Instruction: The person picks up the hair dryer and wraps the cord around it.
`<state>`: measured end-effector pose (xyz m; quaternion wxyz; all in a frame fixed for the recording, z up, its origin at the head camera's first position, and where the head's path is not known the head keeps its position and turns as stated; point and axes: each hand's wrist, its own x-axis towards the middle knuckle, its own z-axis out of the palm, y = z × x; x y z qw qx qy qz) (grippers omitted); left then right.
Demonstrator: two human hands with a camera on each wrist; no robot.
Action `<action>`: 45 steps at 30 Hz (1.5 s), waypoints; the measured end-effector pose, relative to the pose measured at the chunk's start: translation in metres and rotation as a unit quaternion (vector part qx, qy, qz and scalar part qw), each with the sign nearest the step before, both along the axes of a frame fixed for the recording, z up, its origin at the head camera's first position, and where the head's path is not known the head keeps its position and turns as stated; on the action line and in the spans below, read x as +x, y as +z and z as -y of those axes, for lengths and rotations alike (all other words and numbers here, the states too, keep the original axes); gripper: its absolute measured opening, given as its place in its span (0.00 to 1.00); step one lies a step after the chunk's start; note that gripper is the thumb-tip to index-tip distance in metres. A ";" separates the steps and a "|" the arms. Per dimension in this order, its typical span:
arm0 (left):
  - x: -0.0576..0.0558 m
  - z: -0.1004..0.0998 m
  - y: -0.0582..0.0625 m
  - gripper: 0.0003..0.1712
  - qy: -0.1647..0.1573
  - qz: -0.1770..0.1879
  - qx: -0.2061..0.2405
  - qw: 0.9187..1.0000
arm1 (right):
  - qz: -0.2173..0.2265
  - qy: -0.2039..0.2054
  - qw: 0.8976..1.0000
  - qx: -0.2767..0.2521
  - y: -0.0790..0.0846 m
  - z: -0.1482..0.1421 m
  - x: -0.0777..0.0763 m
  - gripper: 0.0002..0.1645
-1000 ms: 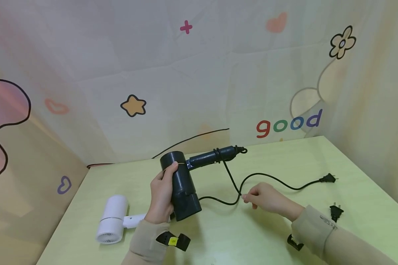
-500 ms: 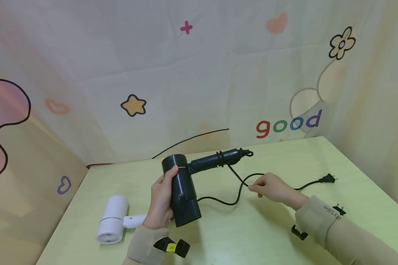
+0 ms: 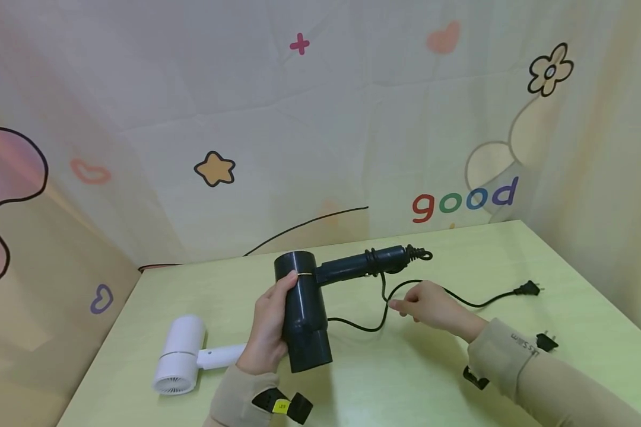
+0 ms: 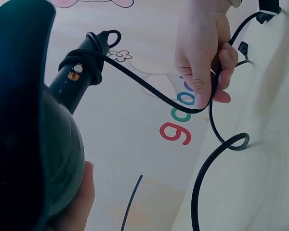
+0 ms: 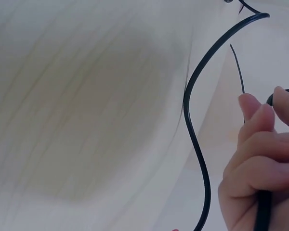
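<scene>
In the head view my left hand (image 3: pixel 269 320) grips the barrel of a dark hair dryer (image 3: pixel 305 314), held up over the table with its handle pointing right. Several turns of black power cord (image 4: pixel 154 91) are wound round the handle. My right hand (image 3: pixel 432 305) pinches the cord between thumb and fingers, a short way below the handle. In the left wrist view the cord runs slackly from the windings to the pinch. The right wrist view shows a stretch of it inside the curled fingers.
A white hair dryer (image 3: pixel 184 350) lies at the left, its handle partly behind my left arm. Another black cord (image 3: pixel 360 326) curves across the table to a plug (image 3: pixel 527 288) at the right. A second plug (image 3: pixel 546 342) lies beside my right sleeve. A printed curtain (image 3: pixel 320 148) hangs behind.
The dark hair dryer has moved right and slightly down. My right hand went right, then back left, still pinching the cord. The cord's short stretch below the handle now hangs slacker.
</scene>
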<state>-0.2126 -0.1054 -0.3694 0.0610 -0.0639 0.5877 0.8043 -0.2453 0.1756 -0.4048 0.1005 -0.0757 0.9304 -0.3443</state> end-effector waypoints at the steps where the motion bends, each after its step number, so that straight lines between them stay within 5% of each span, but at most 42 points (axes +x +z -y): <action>1: 0.001 0.000 0.000 0.33 -0.007 0.000 0.002 1.000 | -0.001 -0.004 1.000 0.002 0.001 -0.001 -0.001 0.22; 6: 0.003 0.003 -0.001 0.32 -0.033 0.000 -0.003 0.999 | -0.019 -0.021 1.000 0.010 0.006 -0.009 -0.005 0.25; 13: 0.007 0.005 -0.001 0.24 -0.059 -0.018 -0.020 0.998 | -0.054 -0.053 0.995 -0.064 0.018 -0.015 -0.008 0.13; 19: 0.012 0.005 -0.001 0.24 -0.082 -0.027 -0.028 0.996 | -0.096 -0.052 0.993 -0.048 0.031 -0.014 -0.007 0.26; 29: 0.014 0.004 -0.004 0.24 -0.106 -0.044 -0.067 0.991 | -0.128 -0.086 0.986 -0.061 0.047 -0.019 -0.011 0.31; 45: 0.011 -0.002 -0.017 0.32 -0.112 -0.060 -0.150 0.980 | -0.184 -0.054 0.981 -0.043 0.080 -0.023 0.004 0.23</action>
